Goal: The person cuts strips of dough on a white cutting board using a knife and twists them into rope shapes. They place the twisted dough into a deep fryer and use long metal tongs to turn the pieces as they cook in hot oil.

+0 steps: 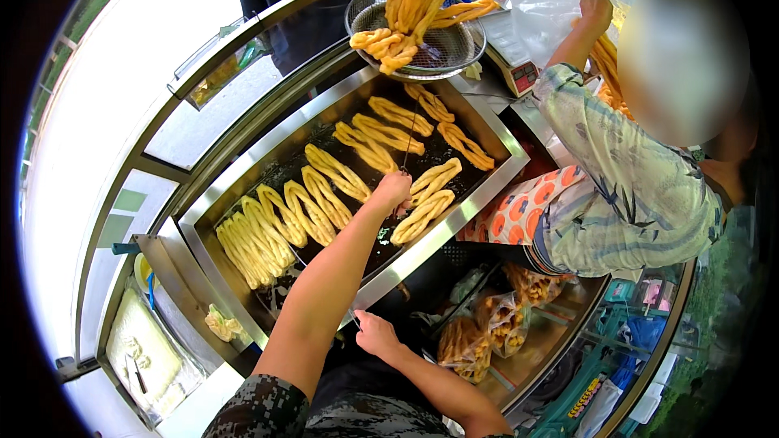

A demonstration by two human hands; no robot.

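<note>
My left hand reaches over a rectangular steel fryer, its fingers wrapped round a thin metal rod that points to the far side. Several twisted dough sticks lie in the dark oil, paler at the left and more golden at the far right. Two dough sticks lie just right of this hand. Near the fryer's front edge my right hand is closed on a thin metal piece, of which only a short end shows.
Beyond the fryer, a wire strainer basket holds browned dough sticks. A person in a patterned shirt stands at the right beside a scale. Bagged fried dough sits lower right. Left is a tray of pale dough.
</note>
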